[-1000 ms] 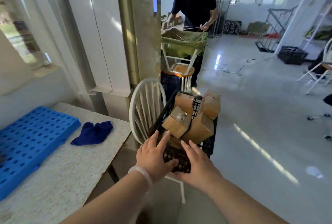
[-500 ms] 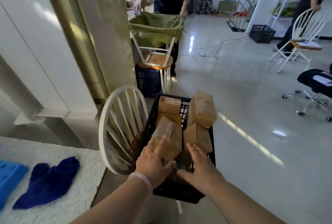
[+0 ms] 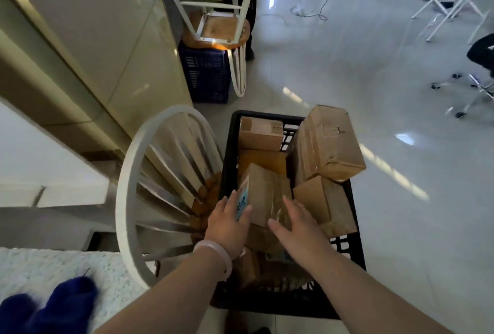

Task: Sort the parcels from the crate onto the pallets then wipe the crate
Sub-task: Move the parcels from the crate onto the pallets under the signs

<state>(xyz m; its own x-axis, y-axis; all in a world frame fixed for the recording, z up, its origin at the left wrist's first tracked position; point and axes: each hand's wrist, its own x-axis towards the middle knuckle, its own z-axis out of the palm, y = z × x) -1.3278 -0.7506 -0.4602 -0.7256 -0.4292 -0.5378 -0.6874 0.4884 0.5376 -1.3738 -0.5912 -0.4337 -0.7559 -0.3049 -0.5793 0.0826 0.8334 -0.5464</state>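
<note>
White chair (image 3: pixel 128 186) just beside the table (image 3: pixel 80 266), bearing a black crate (image 3: pixel 267 114) packed with brown parcels (image 3: pixel 326 143). Left hand (image 3: pixel 227 224) and right hand (image 3: pixel 296 226) flat against opposite sides of the nearest parcel (image 3: pixel 267 194), fingers straight. Blue cloth (image 3: pixel 53 304) on the table corner.

1 head-worn view looks steeply down, close over both forearms, onto the crate (image 3: pixel 357 250) and floor (image 3: pixel 401 226).
</note>
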